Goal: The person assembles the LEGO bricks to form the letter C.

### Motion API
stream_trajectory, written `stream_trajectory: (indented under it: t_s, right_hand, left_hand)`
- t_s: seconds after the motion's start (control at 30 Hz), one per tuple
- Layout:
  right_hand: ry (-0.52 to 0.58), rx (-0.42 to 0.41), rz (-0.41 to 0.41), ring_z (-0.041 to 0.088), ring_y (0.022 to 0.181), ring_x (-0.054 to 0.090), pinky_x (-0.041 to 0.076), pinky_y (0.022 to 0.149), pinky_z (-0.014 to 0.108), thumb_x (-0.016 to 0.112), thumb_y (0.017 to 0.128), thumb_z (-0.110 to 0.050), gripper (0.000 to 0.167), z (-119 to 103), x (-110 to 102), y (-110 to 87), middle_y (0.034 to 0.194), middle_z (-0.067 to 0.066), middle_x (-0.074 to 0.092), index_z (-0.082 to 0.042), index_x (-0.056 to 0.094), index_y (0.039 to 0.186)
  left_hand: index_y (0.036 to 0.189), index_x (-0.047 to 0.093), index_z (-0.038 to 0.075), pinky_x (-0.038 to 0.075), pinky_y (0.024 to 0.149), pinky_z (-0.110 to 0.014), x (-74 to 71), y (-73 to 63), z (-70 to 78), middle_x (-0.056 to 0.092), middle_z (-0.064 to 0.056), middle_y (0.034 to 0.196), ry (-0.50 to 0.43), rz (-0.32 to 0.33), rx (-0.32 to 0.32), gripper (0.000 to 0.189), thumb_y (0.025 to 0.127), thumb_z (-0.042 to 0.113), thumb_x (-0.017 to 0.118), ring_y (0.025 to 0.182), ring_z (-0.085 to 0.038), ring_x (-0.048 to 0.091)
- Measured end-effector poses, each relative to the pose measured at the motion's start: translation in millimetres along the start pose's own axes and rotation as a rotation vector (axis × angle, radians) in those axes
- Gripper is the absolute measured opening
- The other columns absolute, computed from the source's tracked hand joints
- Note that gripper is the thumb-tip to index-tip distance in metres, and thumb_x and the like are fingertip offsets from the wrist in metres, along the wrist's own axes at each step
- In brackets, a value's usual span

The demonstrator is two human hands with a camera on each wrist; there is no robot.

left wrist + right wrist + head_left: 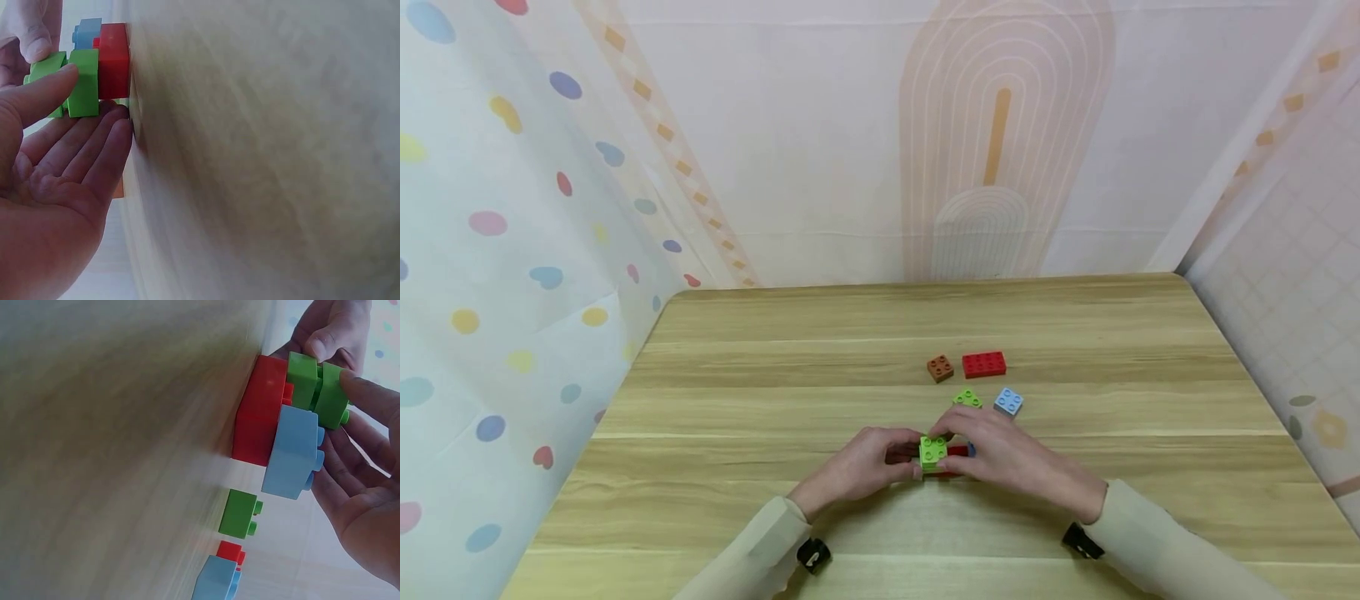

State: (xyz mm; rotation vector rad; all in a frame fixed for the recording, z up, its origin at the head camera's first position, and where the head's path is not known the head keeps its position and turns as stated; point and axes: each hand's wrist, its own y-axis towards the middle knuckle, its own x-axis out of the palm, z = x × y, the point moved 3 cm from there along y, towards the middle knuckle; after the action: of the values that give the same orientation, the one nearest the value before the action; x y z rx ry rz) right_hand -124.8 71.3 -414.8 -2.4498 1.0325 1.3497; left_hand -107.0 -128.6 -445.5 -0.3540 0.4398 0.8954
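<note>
A red brick [256, 419] lies on the table with a light blue brick [292, 450] on one end of its top. On its other end stands a green brick [302, 378], and a second green brick [333, 397] sits over that one, slightly tilted, with a narrow gap between them. My right hand [1007, 450] pinches the upper green brick between thumb and fingers. From the left side, my left hand [868, 462] grips the lower green brick, its thumb on the near face and its fingers behind, close to the red brick.
Beyond the hands lie a loose green brick [967, 398], a light blue brick [1008, 402], a brown brick [940, 367] and a longer red brick [984, 364]. The wooden table [737, 375] meets patterned cloth walls at the back and sides.
</note>
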Motion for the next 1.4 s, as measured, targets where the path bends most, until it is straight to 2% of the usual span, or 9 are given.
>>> stream_trajectory:
  t_s: [0.3,0.7,0.9,1.2,1.4]
  right_hand:
    - [-0.036,-0.029,0.009,0.004,0.104,0.057,0.050,0.087,0.035,0.074,0.091,-0.031,0.026,-0.3,2.1,-0.5,0.113,-0.011,0.063,-0.018,0.071,0.112]
    - [-0.044,-0.055,0.015,0.005,0.098,0.059,0.052,0.081,0.026,0.077,0.088,-0.029,0.026,-2.1,4.6,1.2,0.109,-0.009,0.064,-0.015,0.072,0.110]
    - [-0.055,-0.052,0.014,0.005,0.096,0.060,0.053,0.080,0.024,0.077,0.088,-0.026,0.024,-1.9,5.4,0.6,0.108,-0.008,0.064,-0.014,0.073,0.109]
    - [-0.034,0.009,0.007,0.005,0.097,0.061,0.053,0.081,0.025,0.076,0.089,-0.028,0.027,-2.8,4.7,0.2,0.109,-0.008,0.066,-0.014,0.073,0.112]
    - [0.021,0.077,-0.026,0.008,0.100,0.062,0.053,0.083,0.027,0.076,0.089,-0.032,0.041,-0.3,1.6,-1.6,0.116,-0.005,0.067,-0.012,0.068,0.124]
  left_hand:
    - [0.125,0.067,0.010,0.050,0.095,-0.024,0.7,0.3,-0.1,0.069,-0.002,0.121,0.038,0.024,0.011,0.034,0.092,0.013,0.072,0.109,-0.009,0.063]
    - [0.130,0.063,0.008,0.051,0.093,-0.024,-0.4,-2.0,0.7,0.067,-0.005,0.124,0.001,-0.003,-0.007,0.038,0.092,0.011,0.071,0.108,-0.009,0.063]
    - [0.130,0.063,0.009,0.050,0.094,-0.022,-0.2,-1.5,2.5,0.066,-0.003,0.126,0.016,-0.008,-0.017,0.038,0.093,0.013,0.070,0.109,-0.008,0.062]
    - [0.130,0.063,0.008,0.050,0.095,-0.023,0.2,-3.2,4.5,0.066,-0.004,0.125,0.071,0.022,-0.019,0.038,0.093,0.017,0.070,0.109,-0.010,0.063]
    - [0.128,0.064,0.006,0.051,0.094,-0.025,-1.3,-4.8,5.3,0.067,-0.006,0.124,0.079,0.043,-0.028,0.038,0.093,0.020,0.071,0.108,-0.014,0.064]
